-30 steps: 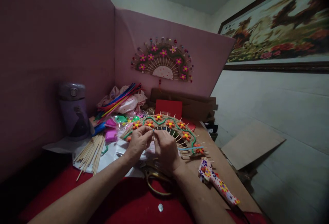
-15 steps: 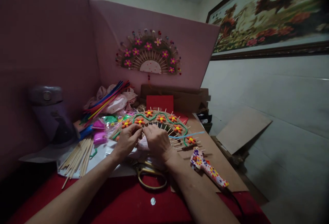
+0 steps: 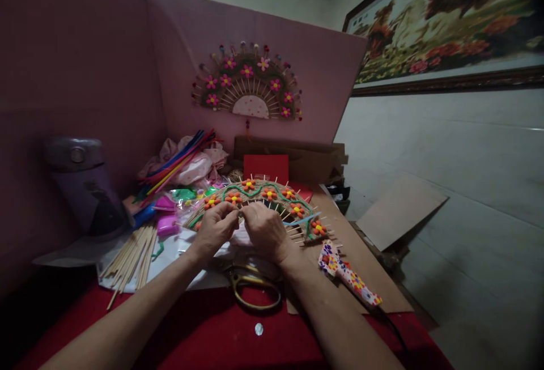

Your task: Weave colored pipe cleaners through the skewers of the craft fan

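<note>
My left hand (image 3: 216,225) and my right hand (image 3: 264,227) meet fingertip to fingertip in front of a fan-shaped piece (image 3: 255,188) of twine and sticks, decorated with orange flowers and a wavy green strip. My right hand is closed on a light blue strip (image 3: 302,220), whose free end sticks out to the right. The left fingers are pinched together; whatever lies between them is too small to make out. Below the hands lie scissors (image 3: 257,305) with gold-coloured handles. A flower-patterned glue gun (image 3: 348,275) rests to the right.
Wooden sticks (image 3: 134,256), pink clay packets (image 3: 168,225) and a tumbler (image 3: 87,188) stand or lie at the left. Coloured strips (image 3: 178,163) are behind them. A second fan (image 3: 246,84) hangs on the pink board. Cardboard (image 3: 361,256) lies at the right.
The view has shifted slightly. The blue strip's free end now points more upward and reaches less far right. Both hands remain pinched together.
</note>
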A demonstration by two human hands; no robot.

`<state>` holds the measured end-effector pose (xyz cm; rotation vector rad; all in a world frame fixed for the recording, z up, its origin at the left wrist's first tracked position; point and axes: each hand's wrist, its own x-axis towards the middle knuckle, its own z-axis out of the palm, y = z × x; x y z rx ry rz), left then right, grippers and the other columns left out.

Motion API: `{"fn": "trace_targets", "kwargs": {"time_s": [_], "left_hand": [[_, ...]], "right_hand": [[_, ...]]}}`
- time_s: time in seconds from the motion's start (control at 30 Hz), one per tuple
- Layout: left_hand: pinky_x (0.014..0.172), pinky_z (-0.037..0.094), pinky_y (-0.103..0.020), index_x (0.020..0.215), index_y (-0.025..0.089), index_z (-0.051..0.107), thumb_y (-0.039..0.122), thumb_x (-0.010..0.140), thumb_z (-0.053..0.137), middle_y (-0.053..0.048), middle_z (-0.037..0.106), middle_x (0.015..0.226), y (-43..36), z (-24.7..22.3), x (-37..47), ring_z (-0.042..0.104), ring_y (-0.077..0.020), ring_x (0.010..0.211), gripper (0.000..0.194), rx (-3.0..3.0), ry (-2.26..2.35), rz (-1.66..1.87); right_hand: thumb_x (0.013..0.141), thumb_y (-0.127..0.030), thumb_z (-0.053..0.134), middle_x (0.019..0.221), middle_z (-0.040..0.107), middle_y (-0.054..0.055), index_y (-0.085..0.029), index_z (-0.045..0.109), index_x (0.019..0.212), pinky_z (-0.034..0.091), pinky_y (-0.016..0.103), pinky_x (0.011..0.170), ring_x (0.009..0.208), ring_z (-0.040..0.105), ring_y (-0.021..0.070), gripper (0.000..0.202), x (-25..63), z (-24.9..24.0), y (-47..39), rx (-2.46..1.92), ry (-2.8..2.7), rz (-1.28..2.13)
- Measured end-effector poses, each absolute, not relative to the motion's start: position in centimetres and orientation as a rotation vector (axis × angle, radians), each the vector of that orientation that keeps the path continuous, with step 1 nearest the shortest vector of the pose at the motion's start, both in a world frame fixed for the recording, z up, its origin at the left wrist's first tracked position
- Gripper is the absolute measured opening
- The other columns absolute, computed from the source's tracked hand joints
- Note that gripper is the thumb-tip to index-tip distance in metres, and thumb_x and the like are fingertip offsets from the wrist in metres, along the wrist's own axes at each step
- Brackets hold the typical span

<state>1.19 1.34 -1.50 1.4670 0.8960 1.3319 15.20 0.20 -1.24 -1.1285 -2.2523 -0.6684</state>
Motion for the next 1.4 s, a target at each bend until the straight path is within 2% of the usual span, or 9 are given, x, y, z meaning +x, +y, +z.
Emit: {"fn": "trace_targets", "kwargs": {"time_s": [0.1,0.27,0.6,0.9,1.1,1.2,1.4], "left_hand": [[0.035,0.024,-0.017,0.065,0.015,0.052,0.03,0.07,0.06,0.007,0.046,0.046,0.9,-1.3,1.5,0.034,-0.0041,0.035,0.018,1.326,0.883,1.368],[0.037,0.026,-0.016,0.063,0.015,0.052,0.029,0.067,0.062,0.006,0.047,0.048,0.7,-1.5,1.7,0.037,-0.0046,0.039,0.018,1.292,0.902,1.394],[0.041,0.029,-0.018,0.064,0.016,0.054,0.025,0.07,0.057,0.006,0.047,0.051,1.2,-2.8,1.6,0.04,-0.0064,0.044,0.012,1.408,0.924,1.412],[0.041,0.029,-0.018,0.065,0.017,0.051,0.028,0.074,0.055,0.006,0.047,0.05,1.0,-2.4,1.7,0.038,-0.0064,0.041,0.015,1.436,0.934,1.408],[0.045,0.032,-0.02,0.068,0.017,0.054,0.026,0.077,0.051,0.003,0.051,0.054,1.9,-2.2,0.6,0.044,-0.0092,0.046,0.013,1.796,0.972,1.246],[0.047,0.03,-0.021,0.064,0.018,0.052,0.02,0.076,0.05,0.003,0.049,0.052,1.9,-1.9,0.2,0.044,-0.0104,0.048,0.012,2.035,1.059,1.164],[0.051,0.028,-0.022,0.059,0.017,0.051,0.013,0.073,0.048,0.003,0.048,0.054,1.4,-1.7,0.2,0.043,-0.0098,0.051,0.015,2.239,1.096,1.12]], "right_hand": [[0.089,-0.016,0.041,0.082,0.059,0.007,-0.014,0.053,0.089,0.039,0.027,0.065,0.08,0.051,0.0177,0.012,15.1,-1.3,0.2,-1.09,-2.227,-0.59],[0.089,-0.017,0.041,0.078,0.06,0.006,-0.015,0.054,0.085,0.039,0.027,0.067,0.077,0.052,0.0171,0.014,15.1,-1.5,0.2,-1.068,-2.226,-0.54],[0.09,-0.017,0.037,0.07,0.058,0.006,-0.014,0.053,0.077,0.038,0.027,0.061,0.068,0.052,0.0168,0.021,15.0,-2.5,0.7,-1.044,-2.256,-0.629],[0.09,-0.018,0.039,0.075,0.059,0.005,-0.015,0.054,0.084,0.04,0.026,0.068,0.072,0.054,0.0153,0.016,15.1,-2.4,0.5,-0.972,-2.134,-0.364],[0.089,-0.02,0.044,0.077,0.06,0.004,-0.016,0.056,0.083,0.036,0.026,0.062,0.075,0.052,0.0168,0.014,16.1,-1.6,0.6,-1.035,-2.274,-0.565],[0.087,-0.023,0.049,0.078,0.059,0.004,-0.018,0.057,0.084,0.033,0.026,0.06,0.075,0.05,0.0172,0.01,16.3,-1.1,0.4,-1.026,-2.359,-0.665],[0.085,-0.017,0.05,0.076,0.058,0.004,-0.017,0.057,0.081,0.032,0.026,0.058,0.073,0.048,0.017,0.009,16.5,-1.2,0.5,-1.07,-2.347,-0.61]]}}
